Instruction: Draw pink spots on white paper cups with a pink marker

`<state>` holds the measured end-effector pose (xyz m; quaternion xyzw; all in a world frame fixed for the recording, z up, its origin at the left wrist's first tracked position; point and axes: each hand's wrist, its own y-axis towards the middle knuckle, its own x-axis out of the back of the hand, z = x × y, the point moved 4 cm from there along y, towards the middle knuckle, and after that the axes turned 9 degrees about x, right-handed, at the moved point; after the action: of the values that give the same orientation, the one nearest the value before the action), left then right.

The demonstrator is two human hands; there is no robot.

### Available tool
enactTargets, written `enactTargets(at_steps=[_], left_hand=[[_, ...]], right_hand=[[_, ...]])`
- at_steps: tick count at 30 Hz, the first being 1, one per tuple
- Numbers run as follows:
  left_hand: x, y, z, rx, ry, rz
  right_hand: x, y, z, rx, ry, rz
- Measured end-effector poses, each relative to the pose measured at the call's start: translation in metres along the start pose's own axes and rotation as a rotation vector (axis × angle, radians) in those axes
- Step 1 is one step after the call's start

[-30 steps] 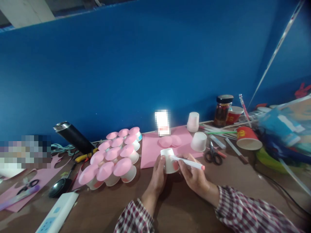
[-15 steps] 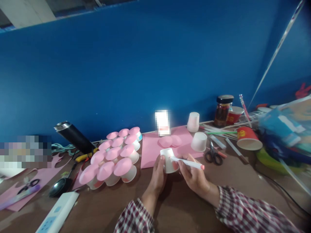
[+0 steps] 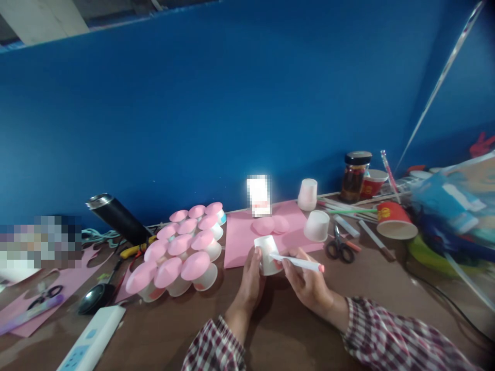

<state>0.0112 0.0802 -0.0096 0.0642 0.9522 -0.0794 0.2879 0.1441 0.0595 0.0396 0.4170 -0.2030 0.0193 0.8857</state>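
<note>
A white paper cup (image 3: 266, 257), upside down and slightly tilted, is gripped by my left hand (image 3: 252, 275) on its left side. Faint reddish marks show on the cup's lower right. My right hand (image 3: 309, 281) is closed around a white marker (image 3: 303, 263) with an orange-red end, its tip at the cup's wall. Behind the cup, pink paper discs (image 3: 265, 225) lie on a sheet of pink paper (image 3: 237, 247). Two more white cups (image 3: 317, 225) stand upside down to the right, one on the sheet's edge.
Several cups with pink cone tops (image 3: 181, 245) stand in rows at the left. Black scissors (image 3: 340, 249), a red cup (image 3: 394, 219) and a lidded jar (image 3: 355, 176) are on the right. A power strip (image 3: 93, 337), computer mouse (image 3: 96, 298) and black flask (image 3: 119, 219) occupy the left.
The marker's tip has shifted slightly left and down on the cup, with my right hand moving a little. The left hand keeps its hold almost unmoved.
</note>
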Motion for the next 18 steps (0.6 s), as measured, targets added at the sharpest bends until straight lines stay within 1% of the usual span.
enactTargets(at_steps=[7,14,18], left_hand=[[0.000,0.000,0.001,-0.010,-0.009,0.004],[-0.001,-0.001,-0.001,-0.003,-0.027,-0.008],[0.001,0.001,0.000,0.001,-0.039,-0.005]], right_hand=[[0.001,0.002,0.002,0.012,-0.010,0.012],[-0.001,-0.002,-0.007,0.006,-0.030,-0.014],[-0.002,-0.003,-0.009,-0.011,-0.033,-0.005]])
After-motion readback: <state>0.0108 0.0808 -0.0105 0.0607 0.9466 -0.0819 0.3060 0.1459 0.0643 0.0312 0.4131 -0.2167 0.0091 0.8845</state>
